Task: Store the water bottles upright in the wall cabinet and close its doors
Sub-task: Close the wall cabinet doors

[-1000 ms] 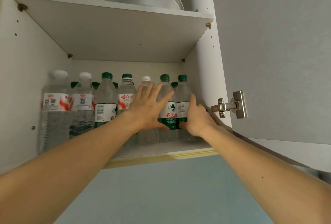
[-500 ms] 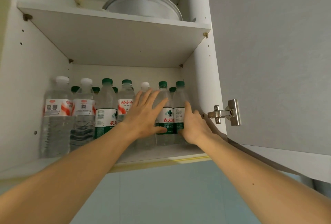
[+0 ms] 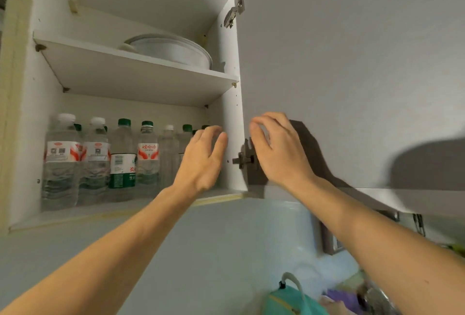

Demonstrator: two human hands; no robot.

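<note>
Several clear water bottles (image 3: 120,161) with white or green caps stand upright in rows on the lower shelf of the open wall cabinet (image 3: 226,138). My left hand (image 3: 201,161) hovers in front of the rightmost bottles, fingers relaxed, holding nothing and hiding those bottles. My right hand (image 3: 276,151) is outside the cabinet, in front of the lower hinge (image 3: 242,160), fingers loosely bent and empty. The right door (image 3: 352,75) stands open, its inner face toward me.
A white round dish (image 3: 171,50) sits on the upper shelf (image 3: 125,63). An upper hinge (image 3: 235,13) shows at the door's top. Below are a pale tiled wall, a teal container (image 3: 289,302) and purple items at the lower right.
Both hands have come off the right-hand bottles. My right hand moved right, out of the cabinet to the door by the lower hinge. The view tilted up and shifted right.
</note>
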